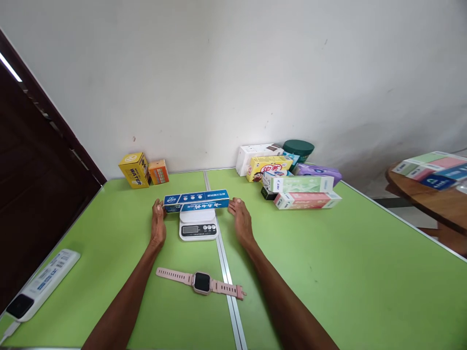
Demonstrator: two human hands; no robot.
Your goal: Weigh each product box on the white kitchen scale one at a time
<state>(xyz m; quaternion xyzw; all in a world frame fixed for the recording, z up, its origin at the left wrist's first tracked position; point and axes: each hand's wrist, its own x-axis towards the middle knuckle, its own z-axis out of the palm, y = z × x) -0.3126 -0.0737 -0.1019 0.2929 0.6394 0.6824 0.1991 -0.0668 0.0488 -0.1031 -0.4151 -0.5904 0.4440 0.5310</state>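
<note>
A long blue box (pixel 196 200) lies across a small white kitchen scale (pixel 198 225) in the middle of the green table (pixel 328 272). My left hand (pixel 158 224) is at the box's left end, fingers stretched out and touching it. My right hand (pixel 241 219) is at the right end, fingers extended, fingertips against the box. Each hand is flat and holds the box only by pressing its end. Near me lies a pink wristwatch (pixel 202 282) with its strap spread out.
A yellow box (pixel 134 169) and an orange box (pixel 158 171) stand at the back left by the wall. A heap of boxes (pixel 299 187) and a green tub (pixel 298 148) sit back right. A white power strip (pixel 40 283) lies at the left edge. A wooden table (pixel 430 194) with boxes stands right.
</note>
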